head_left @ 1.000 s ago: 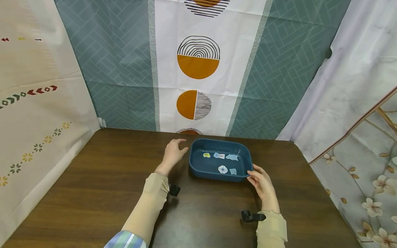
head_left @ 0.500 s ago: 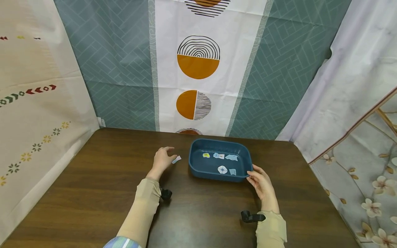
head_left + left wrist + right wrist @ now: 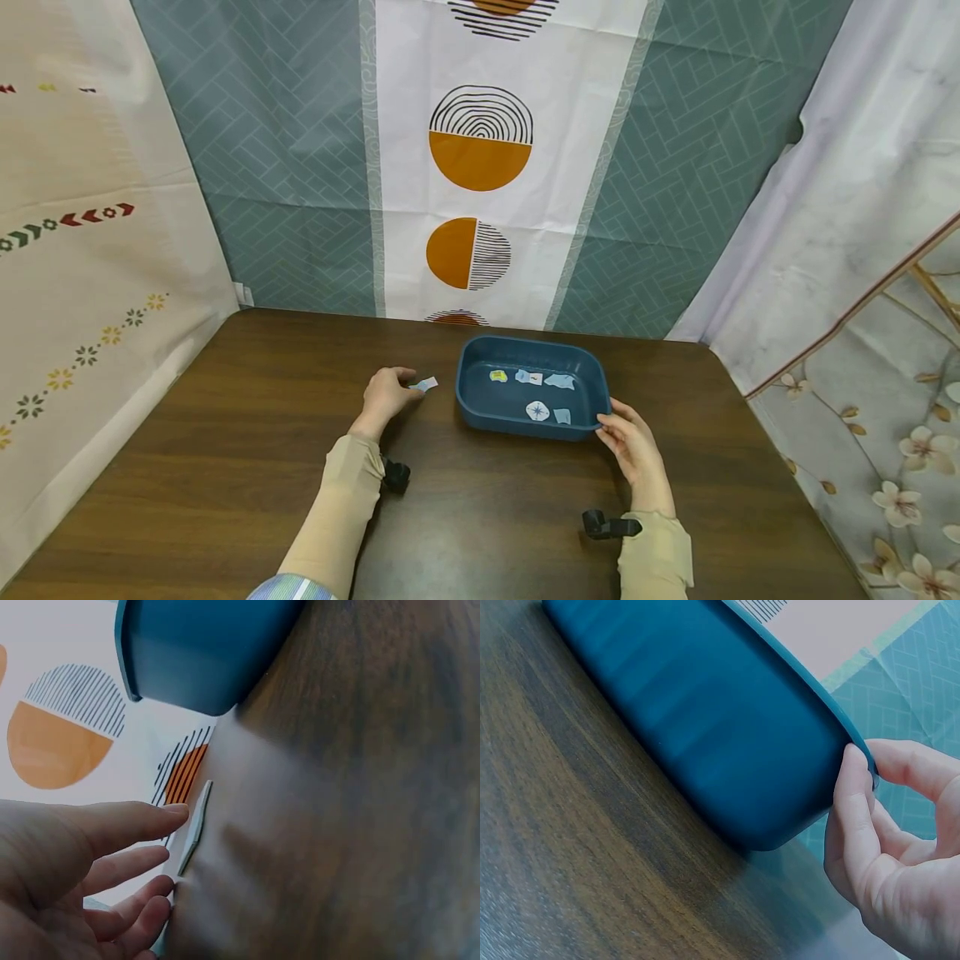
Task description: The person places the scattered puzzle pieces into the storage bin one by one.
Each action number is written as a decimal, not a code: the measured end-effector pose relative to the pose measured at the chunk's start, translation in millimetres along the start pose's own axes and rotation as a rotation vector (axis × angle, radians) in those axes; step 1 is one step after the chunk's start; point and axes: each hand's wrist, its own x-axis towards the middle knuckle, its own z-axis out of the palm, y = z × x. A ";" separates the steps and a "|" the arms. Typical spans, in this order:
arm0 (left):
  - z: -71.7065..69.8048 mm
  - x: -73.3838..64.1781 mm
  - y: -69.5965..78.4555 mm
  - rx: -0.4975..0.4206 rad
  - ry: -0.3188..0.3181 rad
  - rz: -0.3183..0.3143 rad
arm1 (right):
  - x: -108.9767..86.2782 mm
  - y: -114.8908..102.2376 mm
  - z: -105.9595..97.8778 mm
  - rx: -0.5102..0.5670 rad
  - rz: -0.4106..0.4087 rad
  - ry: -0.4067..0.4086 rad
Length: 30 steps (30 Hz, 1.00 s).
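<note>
A dark blue plastic tray with raised walls stands on the brown table. Its front right corner rim is pinched between the thumb and fingers of my right hand, close up in the right wrist view, where the tray wall fills the middle. Left of the tray, a small flat light-blue and pinkish-white piece lies on the table. My left hand is right at it, thumb and fingers spread around its near end. In the left wrist view the thumb is beside the thin piece; whether it touches cannot be told.
Inside the tray lie several small flat printed pieces, among them a yellow one and a white one with a compass star. Patterned cloths hang behind the table and along both sides.
My left hand has moved left and down from beside the tray to the small flat piece, which came into sight as the hand shifted. The right hand and tray stay put.
</note>
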 end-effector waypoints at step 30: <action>10.9 -0.9 -10.7 0.040 0.055 0.055 | -0.4 0.1 -0.3 -0.022 0.002 -0.002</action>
